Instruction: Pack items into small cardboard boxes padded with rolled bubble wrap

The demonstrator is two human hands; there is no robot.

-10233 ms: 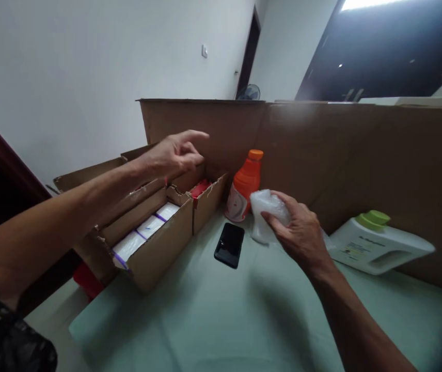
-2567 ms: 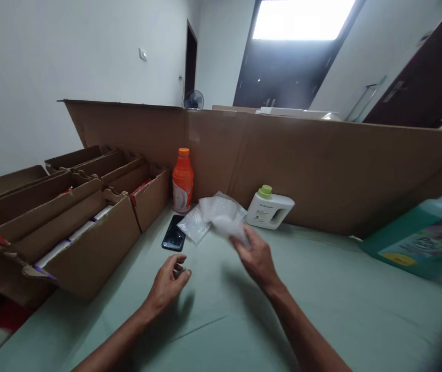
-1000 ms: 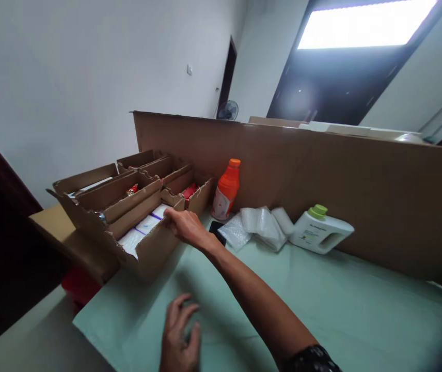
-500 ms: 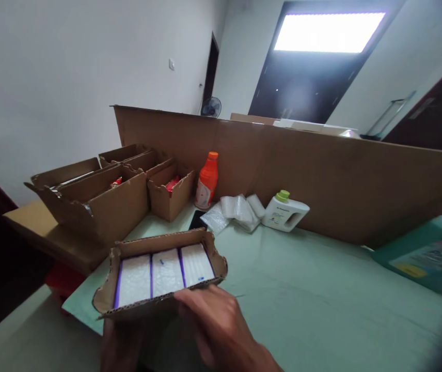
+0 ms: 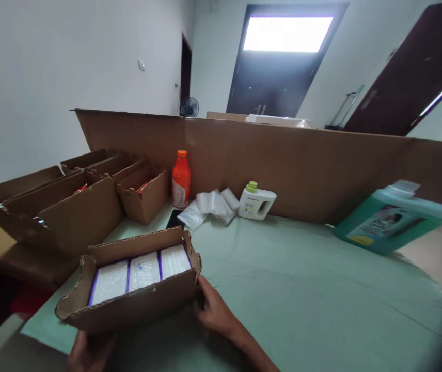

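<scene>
Holding a small open brown cardboard box [image 5: 131, 289] near the front edge of the pale green table [image 5: 283, 289], right hand [image 5: 215, 310] clasping its right end, fingers curled against the wall, left hand [image 5: 85, 351] gripping beneath its left corner, fingers hidden. Carrying three white packets with purple edges [image 5: 139, 268] side by side; no print legible. Standing behind: one orange bottle [image 5: 181, 179], one white jug with green cap [image 5: 255, 200], bubble wrap [image 5: 211, 205], black phone [image 5: 174, 219], more cardboard boxes [image 5: 85, 206], teal jug [image 5: 391, 219], labels unreadable.

We see a pale green table [image 5: 302, 289] bearing cardboard boxes [image 5: 89, 201] at ten o'clock, bottles [image 5: 181, 178] and bubble wrap [image 5: 213, 204] at twelve.
</scene>
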